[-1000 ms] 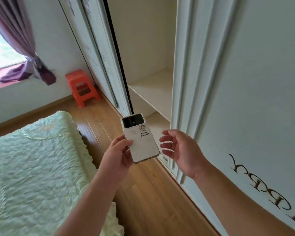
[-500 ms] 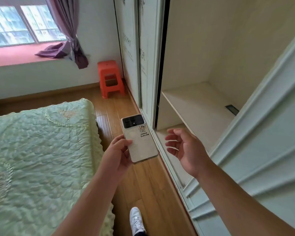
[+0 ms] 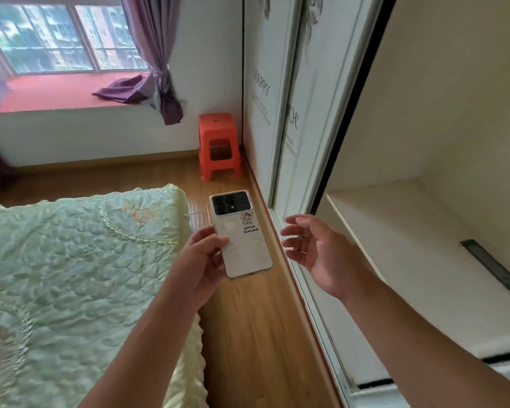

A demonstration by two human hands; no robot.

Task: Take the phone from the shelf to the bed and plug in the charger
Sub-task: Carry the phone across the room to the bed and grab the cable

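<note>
**Phone in the left hand, out over the floor**

The left hand [image 3: 202, 262] grips the white phone [image 3: 242, 234] by its lower left edge, thumb across the back, camera block pointing away and a small cartoon sticker showing. The phone is held above the strip of wooden floor [image 3: 256, 334] between the bed [image 3: 71, 275] and the wardrobe. The right hand [image 3: 315, 248] hangs just beside it, fingers spread and holding nothing. To the right, the bare shelf [image 3: 409, 231] sits inside the wardrobe. An orange stool [image 3: 218, 142] stands in the corner beneath the purple curtain [image 3: 156, 69].
</note>
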